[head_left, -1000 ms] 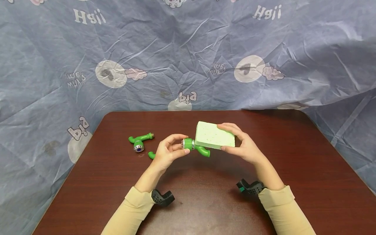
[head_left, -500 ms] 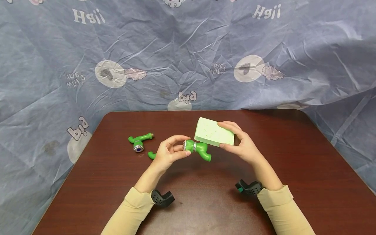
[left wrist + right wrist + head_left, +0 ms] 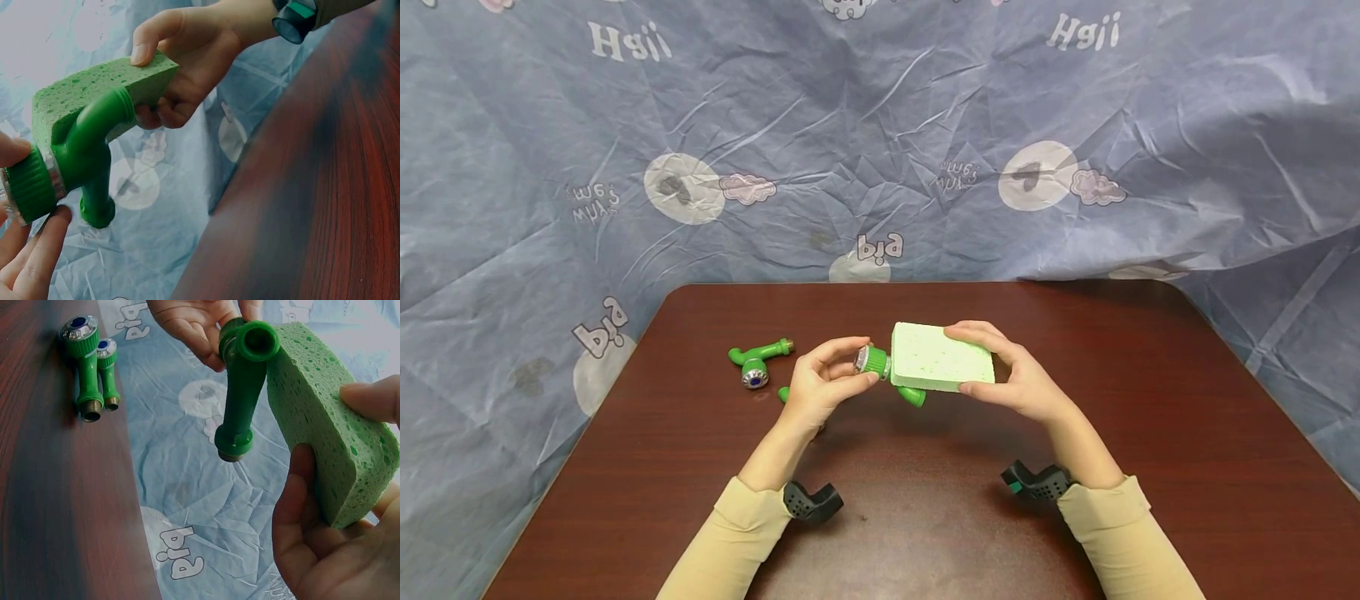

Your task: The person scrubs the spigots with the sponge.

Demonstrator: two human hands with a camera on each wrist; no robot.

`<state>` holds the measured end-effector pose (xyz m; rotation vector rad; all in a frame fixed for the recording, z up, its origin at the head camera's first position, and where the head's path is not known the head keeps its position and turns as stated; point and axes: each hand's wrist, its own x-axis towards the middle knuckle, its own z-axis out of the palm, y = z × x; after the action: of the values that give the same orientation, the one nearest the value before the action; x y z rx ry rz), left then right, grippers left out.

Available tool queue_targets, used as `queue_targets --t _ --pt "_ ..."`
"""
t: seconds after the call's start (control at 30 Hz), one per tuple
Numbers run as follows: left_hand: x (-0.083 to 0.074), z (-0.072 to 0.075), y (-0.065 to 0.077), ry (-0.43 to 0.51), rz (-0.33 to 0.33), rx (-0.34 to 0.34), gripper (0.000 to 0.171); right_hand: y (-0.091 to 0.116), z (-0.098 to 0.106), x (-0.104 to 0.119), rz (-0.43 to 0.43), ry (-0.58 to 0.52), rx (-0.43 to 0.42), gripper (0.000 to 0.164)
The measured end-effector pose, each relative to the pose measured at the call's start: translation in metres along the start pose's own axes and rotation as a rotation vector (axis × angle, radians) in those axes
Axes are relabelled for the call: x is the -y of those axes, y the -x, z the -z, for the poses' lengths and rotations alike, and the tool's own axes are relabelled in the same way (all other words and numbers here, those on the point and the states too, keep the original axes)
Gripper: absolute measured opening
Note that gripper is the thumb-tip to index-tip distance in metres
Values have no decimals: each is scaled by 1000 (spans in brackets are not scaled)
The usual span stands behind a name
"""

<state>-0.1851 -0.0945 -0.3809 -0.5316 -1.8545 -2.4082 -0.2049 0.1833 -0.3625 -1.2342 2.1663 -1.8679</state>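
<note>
My left hand (image 3: 820, 382) pinches a green faucet (image 3: 87, 144) by its ribbed knob (image 3: 872, 362), thumb on one side and fingers on the other. A light green sponge (image 3: 942, 357) is gripped at its right end by my right hand (image 3: 1018, 371). In the left wrist view the sponge lies against the faucet's body. From the head the sponge hides most of the faucet, with only the knob and the spout's end (image 3: 913, 397) showing. The right wrist view shows the spout's round opening and the threaded inlet (image 3: 231, 455) hanging below.
Two more green faucets lie on the brown table (image 3: 1075, 500). One faucet (image 3: 756, 363) is at the left; the other faucet (image 3: 784, 394) is mostly hidden behind my left hand in the head view. A blue printed cloth (image 3: 880, 125) hangs behind the table.
The sponge rose slightly and tilted, baring more of the faucet, then came down and left over it. My left hand has shifted slightly left with the faucet, whose knob is now tilted.
</note>
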Motion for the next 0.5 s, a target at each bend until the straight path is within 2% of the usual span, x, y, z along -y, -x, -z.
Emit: queue_targets --t 0.17,0.37,0.5 --pt "0 -1 0 8 -14 -32 50 0 -1 -1 -16 -8 24 60" --pt "1 -3 0 -22 -15 -19 48 0 -2 2 3 -44 33 59" --pt "0 -4 0 -43 -28 -16 52 0 -1 5 -4 -68 34 59"
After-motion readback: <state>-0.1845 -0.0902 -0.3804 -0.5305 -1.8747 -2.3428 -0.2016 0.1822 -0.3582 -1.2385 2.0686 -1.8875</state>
